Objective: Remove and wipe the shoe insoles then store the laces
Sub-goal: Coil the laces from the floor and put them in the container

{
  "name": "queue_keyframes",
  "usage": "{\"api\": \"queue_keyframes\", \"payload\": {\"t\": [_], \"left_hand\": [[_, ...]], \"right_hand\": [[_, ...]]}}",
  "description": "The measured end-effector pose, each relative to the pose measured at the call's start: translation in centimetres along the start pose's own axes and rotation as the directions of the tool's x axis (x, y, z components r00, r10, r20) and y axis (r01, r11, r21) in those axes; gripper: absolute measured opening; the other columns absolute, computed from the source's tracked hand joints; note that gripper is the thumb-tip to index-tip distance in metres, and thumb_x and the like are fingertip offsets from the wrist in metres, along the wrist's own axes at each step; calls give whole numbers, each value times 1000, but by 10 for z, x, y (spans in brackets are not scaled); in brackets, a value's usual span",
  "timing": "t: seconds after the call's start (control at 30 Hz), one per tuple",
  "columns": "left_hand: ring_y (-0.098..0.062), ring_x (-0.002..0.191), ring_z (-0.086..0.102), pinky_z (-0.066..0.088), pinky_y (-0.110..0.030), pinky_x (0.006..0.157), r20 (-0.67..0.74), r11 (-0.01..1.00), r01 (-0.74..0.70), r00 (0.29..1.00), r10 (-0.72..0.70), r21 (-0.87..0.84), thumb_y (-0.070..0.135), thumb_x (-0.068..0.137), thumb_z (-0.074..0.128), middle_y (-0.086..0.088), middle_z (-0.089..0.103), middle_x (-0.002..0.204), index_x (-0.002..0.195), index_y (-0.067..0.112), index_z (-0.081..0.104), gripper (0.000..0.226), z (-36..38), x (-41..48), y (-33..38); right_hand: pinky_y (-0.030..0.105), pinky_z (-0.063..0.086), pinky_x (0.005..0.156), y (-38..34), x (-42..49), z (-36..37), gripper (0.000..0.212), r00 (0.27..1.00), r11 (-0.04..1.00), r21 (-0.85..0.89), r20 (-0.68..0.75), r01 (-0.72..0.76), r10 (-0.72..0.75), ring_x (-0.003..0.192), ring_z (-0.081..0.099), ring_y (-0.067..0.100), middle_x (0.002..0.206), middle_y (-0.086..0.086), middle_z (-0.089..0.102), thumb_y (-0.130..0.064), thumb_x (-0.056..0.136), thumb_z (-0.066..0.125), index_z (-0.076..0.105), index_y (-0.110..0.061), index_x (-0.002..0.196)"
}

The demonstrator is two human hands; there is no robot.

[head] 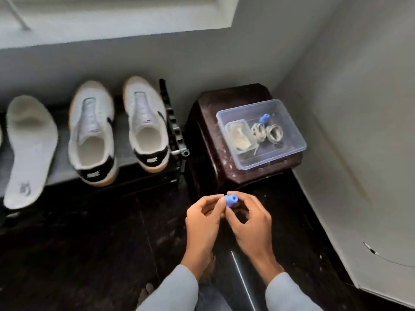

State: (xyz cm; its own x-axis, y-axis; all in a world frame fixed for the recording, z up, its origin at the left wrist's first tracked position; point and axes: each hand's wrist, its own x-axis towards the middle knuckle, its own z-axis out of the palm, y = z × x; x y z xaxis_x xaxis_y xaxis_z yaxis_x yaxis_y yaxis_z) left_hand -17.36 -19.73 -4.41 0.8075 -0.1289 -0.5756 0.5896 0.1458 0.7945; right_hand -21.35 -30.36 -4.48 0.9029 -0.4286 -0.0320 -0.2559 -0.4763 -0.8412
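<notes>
Grey walls corner the dark floor at right, hemming in a dark stool [208, 131] that bears a clear box [272, 163] with 2 coiled laces [258, 132], a cloth [238, 135] and a blue bit [264, 118]. Just left, a black rack [174, 129] flanks 2 white sneakers [91, 131] and 1 insole [29, 151]. Over open floor, the left hand [202, 223] and right hand [251, 223] pinch a blue piece [231, 200] between them.

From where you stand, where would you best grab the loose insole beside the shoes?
Pinch the insole at its heel end, coming from the front: it lies flat, heel towards me and seemingly jutting past the shelf edge, so fingers could slip under.
</notes>
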Motion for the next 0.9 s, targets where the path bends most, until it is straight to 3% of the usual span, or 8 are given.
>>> {"api": "queue_keyframes", "payload": {"t": [0.2, 0.3, 0.43, 0.53, 0.63, 0.7, 0.9], "left_hand": [[-14, 89, 75, 60, -33, 87, 71, 995, -62, 996, 57, 80, 11, 95, 65, -4, 78, 94, 102, 16, 73, 12, 86, 40, 14], [-8, 86, 74, 60, -31, 87, 46, 982, -98, 995, 92, 160, 15, 97, 62, 2, 76, 91, 101, 23, 71, 13, 115, 65, 18], [-2, 91, 69, 57, -27, 86, 61, 912, -221, 975, 213, 345, 19, 97, 62, 13, 71, 97, 107, 24, 71, 14, 138, 96, 19], [2, 97, 63, 49, -13, 86, 77, 849, -288, 956, 284, 443, 19, 97, 62, 12, 68, 105, 113, 21, 69, 18, 149, 111, 18], [15, 94, 57, 43, 0, 77, 107, 794, -345, 935, 338, 501, 16, 97, 62, 8, 66, 110, 116, 18, 67, 20, 155, 121, 13], [17, 94, 56, 43, 1, 76, 114, 784, -358, 930, 351, 507, 15, 97, 62, 7, 66, 111, 116, 17, 67, 21, 156, 125, 9], [10, 98, 60, 44, -1, 79, 104, 781, -351, 931, 350, 516, 16, 97, 62, 10, 66, 107, 113, 23, 67, 18, 154, 132, 1]], "right_hand": [[6, 49, 79, 27, 78, -65, 25, 981, 993, -115, -193, 8, -31, 86, 66, 1, 98, -11, 68, -13, 79, 81, 74, -19, 103], [-5, 38, 75, 46, 126, -84, 23, 978, 972, -232, -206, -27, -22, 79, 60, 1, 93, -6, 67, -12, 78, 81, 73, -14, 100], [-7, 34, 63, 66, 180, -87, 20, 982, 944, -320, -185, -79, 20, 75, 56, 11, 92, 8, 72, -15, 80, 79, 71, -9, 97], [0, 35, 52, 78, 207, -82, 20, 990, 917, -391, -141, -85, 32, 75, 56, 13, 92, 10, 71, -17, 84, 76, 71, -7, 101], [12, 37, 61, 90, 223, -78, 22, 994, 880, -469, -110, -76, 27, 79, 58, 14, 95, 11, 72, -18, 85, 76, 70, -7, 103], [20, 41, 67, 94, 229, -76, 24, 994, 865, -494, -95, -90, 49, 80, 61, 17, 98, 13, 73, -17, 85, 76, 69, -5, 104], [23, 44, 72, 102, 232, -73, 27, 995, 837, -538, -47, -102, 92, 91, 69, 26, 101, 14, 73, -18, 84, 78, 67, -5, 105]]}}
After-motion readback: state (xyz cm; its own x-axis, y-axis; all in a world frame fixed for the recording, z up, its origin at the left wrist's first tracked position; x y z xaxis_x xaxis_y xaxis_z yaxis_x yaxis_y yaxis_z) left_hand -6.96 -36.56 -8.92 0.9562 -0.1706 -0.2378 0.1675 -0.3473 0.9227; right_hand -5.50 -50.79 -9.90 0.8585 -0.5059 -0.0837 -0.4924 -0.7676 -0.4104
